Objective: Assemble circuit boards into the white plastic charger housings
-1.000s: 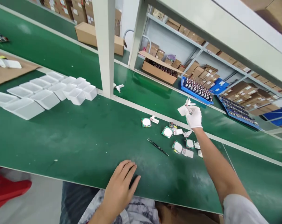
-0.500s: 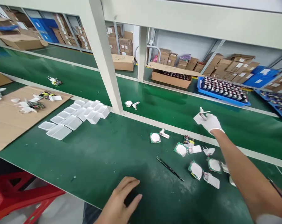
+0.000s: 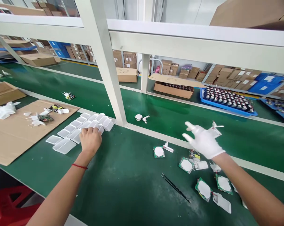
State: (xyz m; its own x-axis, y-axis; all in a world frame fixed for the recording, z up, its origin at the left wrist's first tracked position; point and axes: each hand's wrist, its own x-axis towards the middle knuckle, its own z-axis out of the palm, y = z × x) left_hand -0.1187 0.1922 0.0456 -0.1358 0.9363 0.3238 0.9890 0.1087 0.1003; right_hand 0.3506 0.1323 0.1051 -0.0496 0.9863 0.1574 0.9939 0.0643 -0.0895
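Observation:
My bare left hand (image 3: 91, 140), with a red string at the wrist, is closed over the front right part of a group of white translucent plastic cases (image 3: 64, 145); its fingers are curled on one case. My right hand (image 3: 200, 139), in a white glove, hangs above the strip at the bench's back edge, fingers apart and nothing in them. Just beyond it on the green belt lies a white plug part (image 3: 215, 131). Below it on the bench are several green circuit boards with round white pads (image 3: 204, 189), wired to white plug pieces (image 3: 222, 202).
Black tweezers (image 3: 175, 187) lie on the green bench. A cardboard sheet (image 3: 12, 138) with parts is at left. A cream post (image 3: 109, 72) rises at the bench's back edge. Farther back stand an open carton (image 3: 173, 90) and a blue tray (image 3: 226, 108) of parts.
My left hand has moved from the front of the bench to the cases and closed there. My right hand has let go of the white plug part and moved left, its fingers spread.

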